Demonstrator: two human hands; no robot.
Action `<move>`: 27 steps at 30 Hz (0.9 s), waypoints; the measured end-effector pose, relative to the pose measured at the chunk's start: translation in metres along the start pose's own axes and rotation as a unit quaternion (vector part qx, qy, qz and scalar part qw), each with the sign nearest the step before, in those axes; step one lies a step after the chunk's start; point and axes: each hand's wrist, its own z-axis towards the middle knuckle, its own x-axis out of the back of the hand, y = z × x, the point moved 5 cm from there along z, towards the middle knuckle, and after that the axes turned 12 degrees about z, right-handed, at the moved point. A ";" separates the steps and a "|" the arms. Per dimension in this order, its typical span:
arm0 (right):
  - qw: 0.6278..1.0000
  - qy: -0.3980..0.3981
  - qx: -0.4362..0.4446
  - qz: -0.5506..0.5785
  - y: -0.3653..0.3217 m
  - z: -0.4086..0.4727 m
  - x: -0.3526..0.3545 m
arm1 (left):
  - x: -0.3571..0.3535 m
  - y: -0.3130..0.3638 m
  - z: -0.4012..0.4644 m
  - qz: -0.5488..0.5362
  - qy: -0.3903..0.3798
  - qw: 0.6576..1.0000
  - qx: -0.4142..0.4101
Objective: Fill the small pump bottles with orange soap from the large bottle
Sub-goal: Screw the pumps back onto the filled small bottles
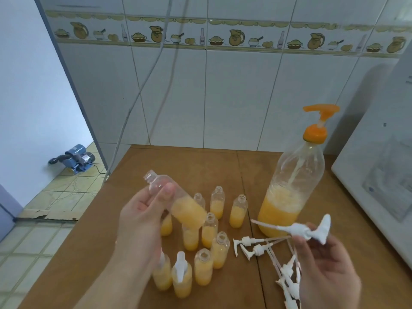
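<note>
My left hand [142, 216] grips a small clear bottle [178, 200] above the table, tilted with its open neck up to the left and orange soap in its lower half. My right hand [327, 264] pinches a white pump top [307, 230], its dip tube pointing left toward that bottle. The large bottle [292, 192] with an orange pump stands at the right, roughly a third full of orange soap. Several small bottles [217, 205] partly filled with soap stand on the wooden table [89, 253]; two near the front [181, 277] carry white pumps.
Loose white pump tops [254, 249] lie in a pile right of the small bottles. A white appliance [379, 175] stands at the table's right edge. The tiled wall [223, 85] runs behind, with cables hanging down. A blue water pump [74, 158] sits on the floor at left.
</note>
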 end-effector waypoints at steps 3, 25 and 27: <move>0.996 0.006 -0.041 0.074 -0.024 0.006 -0.016 | -0.017 -0.010 -0.013 -0.005 -0.043 0.999 0.006; 0.937 -0.283 -0.199 -0.038 -0.059 0.001 -0.087 | -0.030 -0.002 -0.036 0.393 -0.137 0.867 -0.275; 0.922 -0.322 -0.204 -0.073 -0.051 -0.005 -0.096 | -0.037 0.000 -0.041 0.383 -0.154 0.864 -0.286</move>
